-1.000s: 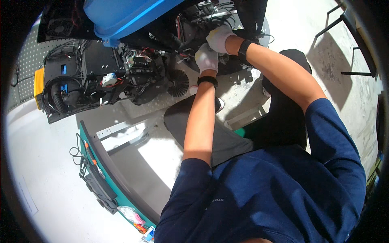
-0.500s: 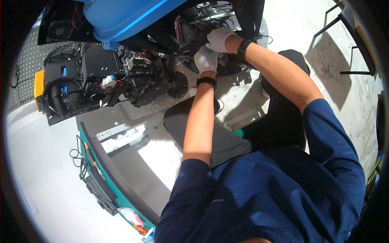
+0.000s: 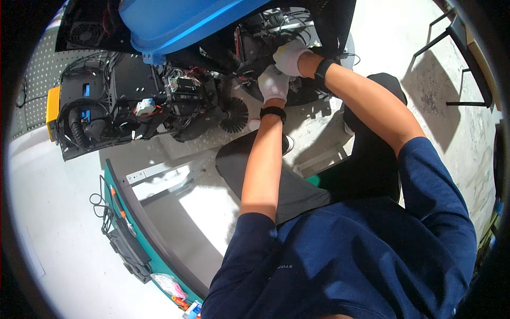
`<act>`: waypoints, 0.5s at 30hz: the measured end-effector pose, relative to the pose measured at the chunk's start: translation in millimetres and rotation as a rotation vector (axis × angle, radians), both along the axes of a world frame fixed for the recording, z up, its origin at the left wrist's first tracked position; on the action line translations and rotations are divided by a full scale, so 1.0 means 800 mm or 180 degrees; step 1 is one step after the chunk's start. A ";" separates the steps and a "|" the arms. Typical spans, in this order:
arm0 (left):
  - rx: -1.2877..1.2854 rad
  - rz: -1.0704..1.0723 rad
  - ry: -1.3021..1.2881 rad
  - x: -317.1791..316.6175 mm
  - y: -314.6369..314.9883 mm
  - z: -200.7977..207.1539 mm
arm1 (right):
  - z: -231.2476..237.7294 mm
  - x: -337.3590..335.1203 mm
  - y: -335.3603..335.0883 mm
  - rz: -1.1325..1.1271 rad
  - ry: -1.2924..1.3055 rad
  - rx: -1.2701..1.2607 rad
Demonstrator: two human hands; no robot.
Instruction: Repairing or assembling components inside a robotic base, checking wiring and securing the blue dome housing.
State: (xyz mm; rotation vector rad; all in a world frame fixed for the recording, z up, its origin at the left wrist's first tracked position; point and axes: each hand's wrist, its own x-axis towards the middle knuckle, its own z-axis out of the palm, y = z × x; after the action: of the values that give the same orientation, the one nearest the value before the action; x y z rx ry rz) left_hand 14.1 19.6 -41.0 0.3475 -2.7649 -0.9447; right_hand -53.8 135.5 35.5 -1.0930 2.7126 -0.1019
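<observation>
Beside the blue plastic shell [image 3: 180,29], the white-gloved left hand [image 3: 273,85] and right hand [image 3: 290,57] work close together, reaching into the opened machine's black chassis [image 3: 254,48], where wiring [image 3: 302,27] loops near them. I cannot tell whether the fingers are wide, narrow or holding a part. Good handling here probably means one hand steadying, the other moving gently, without tugging wires.

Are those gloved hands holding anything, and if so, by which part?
I can't tell: the left hand and right hand are at the black, wired machinery, but whatever they may grip is hidden.
</observation>
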 end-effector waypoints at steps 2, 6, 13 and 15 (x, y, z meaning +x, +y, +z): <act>-0.0068 -0.0023 0.0022 0.000 0.001 0.002 | -0.002 0.000 0.000 0.0074 0.0165 0.0046; -0.0386 -0.0099 0.0060 -0.002 0.000 0.001 | -0.008 0.003 -0.002 -0.0157 0.0104 -0.0087; -0.0299 0.0067 -0.0131 -0.007 0.001 -0.011 | 0.003 0.005 0.012 -0.0249 -0.0073 -0.0309; -0.0625 -0.0369 0.0328 -0.010 -0.013 -0.024 | 0.010 0.008 0.004 -0.0194 -0.0100 -0.0245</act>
State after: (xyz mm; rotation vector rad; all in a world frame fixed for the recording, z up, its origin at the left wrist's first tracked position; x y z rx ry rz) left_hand 6.1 9.6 -59.9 0.1052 -2.7758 -0.6856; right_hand -47.0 139.0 43.1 -1.0200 2.7351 -0.2329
